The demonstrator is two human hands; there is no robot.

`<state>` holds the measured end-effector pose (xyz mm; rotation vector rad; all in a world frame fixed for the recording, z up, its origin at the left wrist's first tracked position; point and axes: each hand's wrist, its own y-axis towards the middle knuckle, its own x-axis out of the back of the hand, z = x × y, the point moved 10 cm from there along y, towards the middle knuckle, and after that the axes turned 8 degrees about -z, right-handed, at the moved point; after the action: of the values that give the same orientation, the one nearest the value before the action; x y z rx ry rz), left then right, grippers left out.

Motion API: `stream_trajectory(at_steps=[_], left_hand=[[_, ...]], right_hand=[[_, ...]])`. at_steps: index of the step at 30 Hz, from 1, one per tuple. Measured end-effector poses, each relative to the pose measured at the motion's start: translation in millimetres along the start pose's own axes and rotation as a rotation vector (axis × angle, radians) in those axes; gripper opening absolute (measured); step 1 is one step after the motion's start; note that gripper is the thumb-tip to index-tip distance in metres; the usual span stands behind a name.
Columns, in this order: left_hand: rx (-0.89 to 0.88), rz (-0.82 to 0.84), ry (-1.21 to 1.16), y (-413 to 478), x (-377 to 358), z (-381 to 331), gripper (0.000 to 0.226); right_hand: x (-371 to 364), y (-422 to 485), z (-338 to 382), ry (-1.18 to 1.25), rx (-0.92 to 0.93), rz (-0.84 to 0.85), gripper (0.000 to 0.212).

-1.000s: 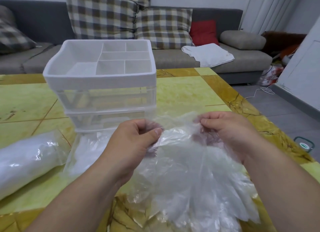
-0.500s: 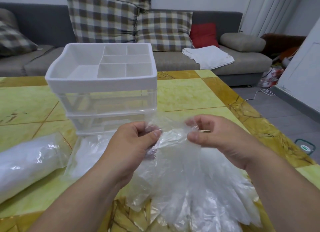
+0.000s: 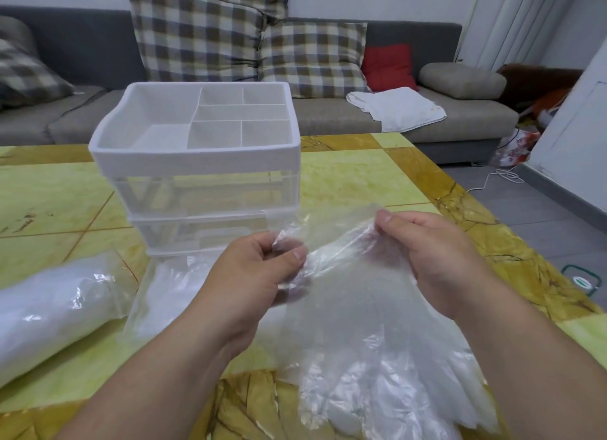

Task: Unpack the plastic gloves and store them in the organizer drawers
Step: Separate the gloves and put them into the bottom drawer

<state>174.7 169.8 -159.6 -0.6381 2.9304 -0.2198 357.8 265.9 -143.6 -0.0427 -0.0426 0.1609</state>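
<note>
Plastic gloves [image 3: 377,357]: a clear, layered stack with its finger ends fanned toward the viewer, held over the near right part of the tabletop [image 3: 345,180]. Whether the lower finger ends rest on the surface cannot be told.

Left hand [image 3: 253,275]: grip narrow, with the thumb and curled fingers pinching the crumpled upper left edge of the stack.

Right hand [image 3: 437,252]: grip likewise narrow, with the fingers curled over the upper right edge and partly seen through the film. Between the two hands the plastic is drawn into a stretched band.

Organizer [image 3: 197,163]: stands on the tabletop just beyond the hands. Its white top tray is divided into one large compartment at left and five smaller ones at right. Two clear drawers [image 3: 210,196] are stacked beneath the tray.

Rolled packet [image 3: 49,314]: white contents in a clear wrapper, lying on the tabletop at far left.

Flat clear bag [image 3: 157,291]: lies between the rolled packet and the left forearm, in front of the organizer.

Background: a grey sofa [image 3: 82,55] carrying checked cushions [image 3: 197,35], a red cushion [image 3: 387,66] and a white cloth [image 3: 397,107]. A white cable [image 3: 492,180] lies on the grey floor at right.
</note>
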Motion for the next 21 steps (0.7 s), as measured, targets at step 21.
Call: stream_trajectory(at_steps=[21], left_hand=[[-0.038, 0.037, 0.054, 0.7, 2.9, -0.9, 0.047]], right_hand=[[3.7, -1.1, 0.7, 0.305, -0.125, 0.055, 0.018]])
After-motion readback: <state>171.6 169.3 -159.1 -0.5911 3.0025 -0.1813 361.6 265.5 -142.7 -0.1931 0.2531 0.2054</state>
